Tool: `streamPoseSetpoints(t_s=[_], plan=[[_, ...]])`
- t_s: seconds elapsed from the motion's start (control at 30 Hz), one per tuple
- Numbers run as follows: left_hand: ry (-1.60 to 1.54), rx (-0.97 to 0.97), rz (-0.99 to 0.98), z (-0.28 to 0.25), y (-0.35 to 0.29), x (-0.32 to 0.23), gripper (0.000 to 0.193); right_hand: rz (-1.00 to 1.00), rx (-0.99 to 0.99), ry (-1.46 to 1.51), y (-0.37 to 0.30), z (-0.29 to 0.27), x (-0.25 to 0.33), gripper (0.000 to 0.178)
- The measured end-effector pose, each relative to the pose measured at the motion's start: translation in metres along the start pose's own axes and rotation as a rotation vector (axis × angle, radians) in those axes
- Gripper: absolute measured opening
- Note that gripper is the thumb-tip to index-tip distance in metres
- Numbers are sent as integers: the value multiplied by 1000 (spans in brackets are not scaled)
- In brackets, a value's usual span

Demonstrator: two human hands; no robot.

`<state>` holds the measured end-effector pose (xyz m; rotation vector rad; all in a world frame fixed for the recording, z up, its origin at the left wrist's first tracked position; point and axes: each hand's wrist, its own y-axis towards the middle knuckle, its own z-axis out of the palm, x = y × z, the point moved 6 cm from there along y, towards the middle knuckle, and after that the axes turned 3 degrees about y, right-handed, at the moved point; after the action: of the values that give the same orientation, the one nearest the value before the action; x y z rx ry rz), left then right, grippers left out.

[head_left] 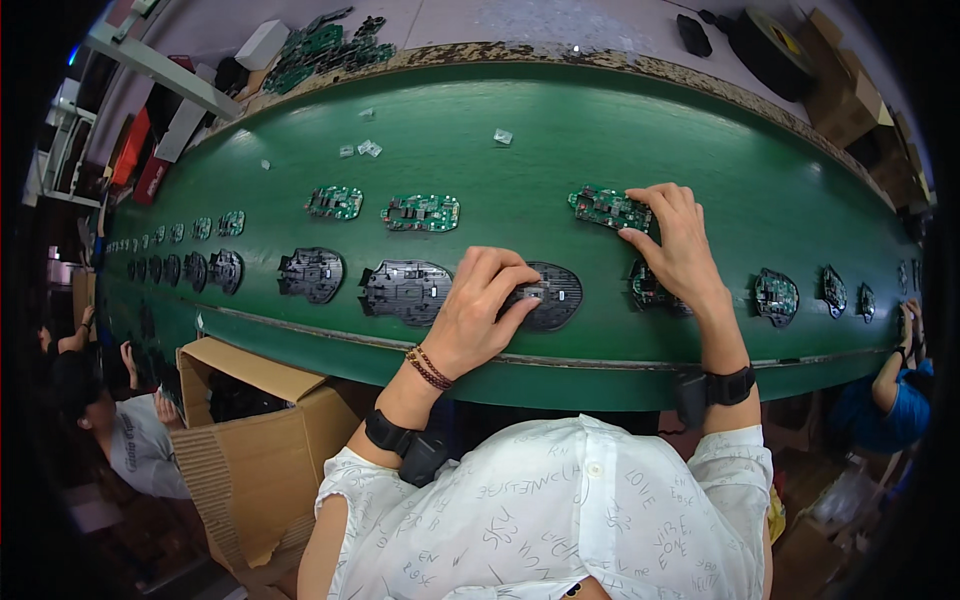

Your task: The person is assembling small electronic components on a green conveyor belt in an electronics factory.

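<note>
My left hand (487, 305) is over a black plastic base shell (560, 297), which looks like the bottom of a computer mouse. Thumb and fingertips are pinched together on its inner face; what they hold, if anything, is hidden. Farther right, my right hand (682, 245) grips the right end of a green circuit board (603, 206) between thumb and fingers, above the belt. Below that hand, partly covered by it, lies another shell with a board in it (648, 285). Just left of my left hand rests a black shell (400, 288), and behind it a loose circuit board (421, 212).
The green conveyor belt (540, 170) carries rows of shells (311, 274) and boards (335, 202), plus small clear pieces (503, 137). Board-fitted shells (776, 296) lie at right. A cardboard box (265, 440) stands front left. Boards are heaped (325, 55) on the far ledge. Other people sit at both sides.
</note>
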<state>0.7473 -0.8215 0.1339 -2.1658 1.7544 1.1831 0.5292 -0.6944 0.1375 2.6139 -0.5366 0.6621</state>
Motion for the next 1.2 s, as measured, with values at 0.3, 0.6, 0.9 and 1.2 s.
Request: streamPoseSetpoints(t_s=[0.3, 0.6, 0.9, 1.2], plan=[[57, 176, -112, -39, -18, 9, 91, -128, 131, 297, -19, -7, 70, 48], [-15, 200, -98, -36, -22, 16, 88, -237, 269, 193, -22, 17, 104, 51], [-31, 194, -89, -34, -20, 14, 87, -202, 293, 184, -24, 25, 98, 50], [-39, 211, -101, -30, -19, 14, 83, -284, 326, 313, -14, 36, 78, 53]])
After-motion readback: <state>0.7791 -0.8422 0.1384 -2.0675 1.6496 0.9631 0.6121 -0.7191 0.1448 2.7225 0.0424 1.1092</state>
